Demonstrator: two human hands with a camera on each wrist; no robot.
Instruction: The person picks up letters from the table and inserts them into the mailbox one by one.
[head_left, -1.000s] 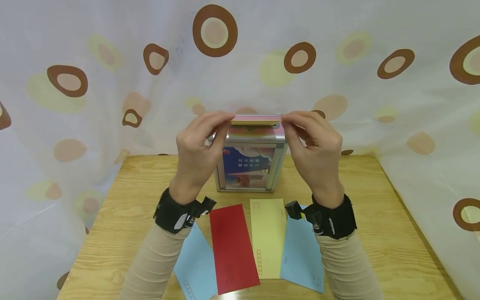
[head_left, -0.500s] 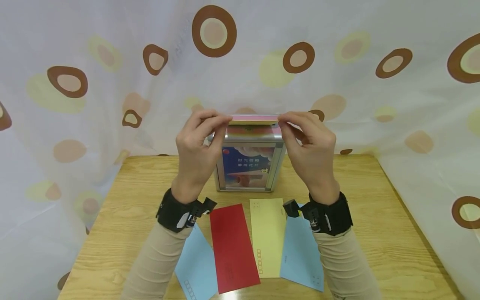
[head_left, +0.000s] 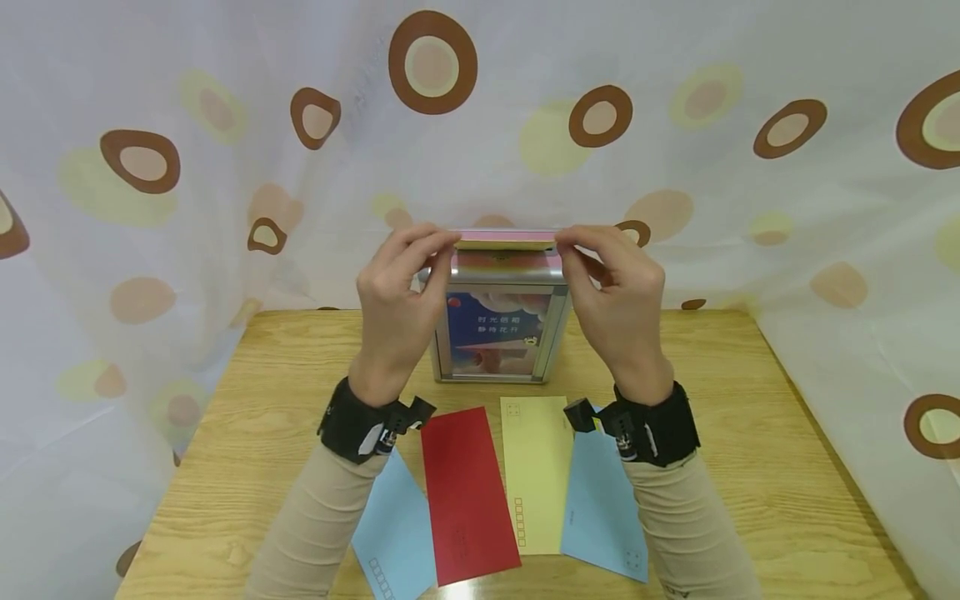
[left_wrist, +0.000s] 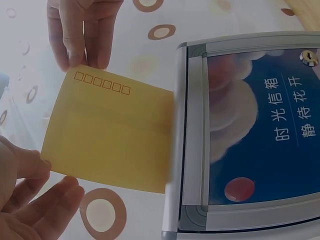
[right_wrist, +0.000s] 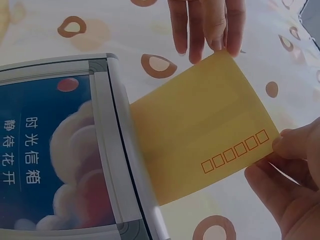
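Observation:
A yellow envelope (left_wrist: 115,135) with a row of red boxes stands upright above the letter box (head_left: 495,333), its lower part hidden inside the box's top. My left hand (head_left: 401,296) pinches one upper corner of it between thumb and fingers. At the opposite corner, my right hand (head_left: 618,300) pinches the envelope (right_wrist: 210,130) the same way. The letter box (right_wrist: 45,150) has a silver frame, a blue picture front with white lettering, and a small lock (left_wrist: 308,57).
On the wooden table (head_left: 750,433) before the box lie a left blue envelope (head_left: 397,525), a red envelope (head_left: 468,500), another yellow envelope (head_left: 536,475) and a right blue envelope (head_left: 603,508). A patterned curtain (head_left: 495,167) hangs behind the box.
Both hands keep their pinch on the yellow envelope. The right hand has shifted slightly left, and the envelope with it. The box and the envelopes on the table stay put.

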